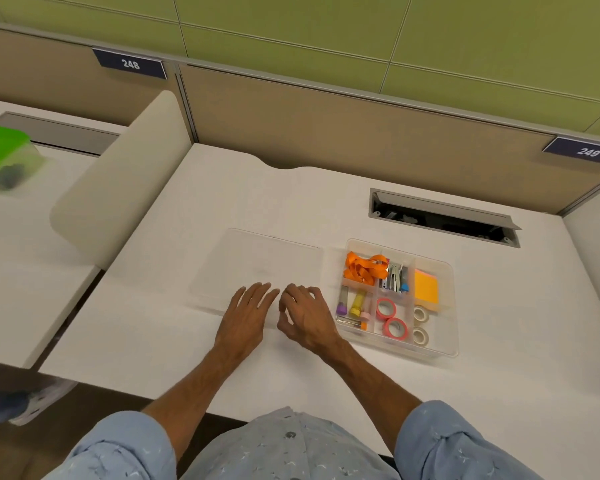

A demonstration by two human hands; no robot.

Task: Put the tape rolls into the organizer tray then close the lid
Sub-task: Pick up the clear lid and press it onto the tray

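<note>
I see a white desk (pixel 222 368) with a clear organizer tray (pixel 454 348) sitting near its right side, just in front of an open cable slot (pixel 444 216) cut into the back edge. The tray is uncovered. Its clear lid (pixel 253 261) lies flat on the desk immediately to the left of the tray, with one long edge nearly touching the tray wall. Inside the tray, two pink tape rolls (pixel 395 328) lie flat in the middle compartment at the front edge, one behind the other. Two white tape rolls (pixel 421 336) lie in the compartment at the front right corner, also one behind the other. The back left compartment holds an orange ribbon (pixel 362 268), the back middle holds small clips (pixel 394 275), and an orange pad of sticky notes (pixel 426 285) fills the right back section. Markers (pixel 355 304) lie in the front left compartment. My left hand (pixel 245 320) rests palm down at the front edge of the lid, fingers spread and extended, holding nothing. My right hand (pixel 305 318) sits just beside it at the same edge, with fingers curled and thumb drawn toward the fingertips; I cannot tell whether it pinches the lid rim. A green-lidded container (pixel 4 157) stands on the neighbouring desk to the far left.
</note>
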